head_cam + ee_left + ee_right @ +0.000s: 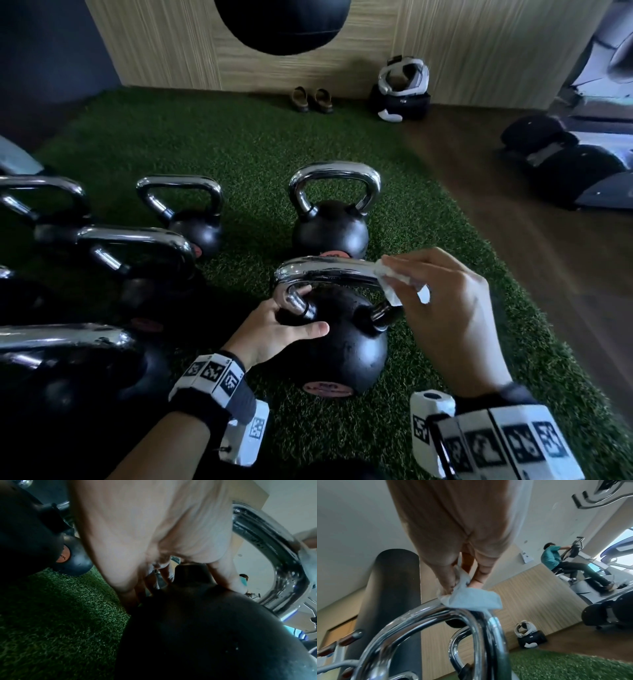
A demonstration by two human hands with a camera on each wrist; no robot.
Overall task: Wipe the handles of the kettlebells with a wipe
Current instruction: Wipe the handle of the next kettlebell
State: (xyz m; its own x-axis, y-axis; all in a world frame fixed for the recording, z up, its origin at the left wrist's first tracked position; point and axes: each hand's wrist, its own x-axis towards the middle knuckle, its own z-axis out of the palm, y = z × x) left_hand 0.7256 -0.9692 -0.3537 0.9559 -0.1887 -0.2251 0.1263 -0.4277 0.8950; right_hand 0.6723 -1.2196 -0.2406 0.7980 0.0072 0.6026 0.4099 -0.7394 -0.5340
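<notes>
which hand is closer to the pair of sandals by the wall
Right. The right hand is at the kettlebell handle's right end, nearer the sandals; the left hand grips lower down.

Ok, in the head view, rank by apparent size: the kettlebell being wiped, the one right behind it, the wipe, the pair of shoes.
1. Kettlebell being wiped, though it is also nearest the camera.
2. Kettlebell behind it.
3. Wipe and pair of shoes look alike; the shoes are far off, so unranked.
</notes>
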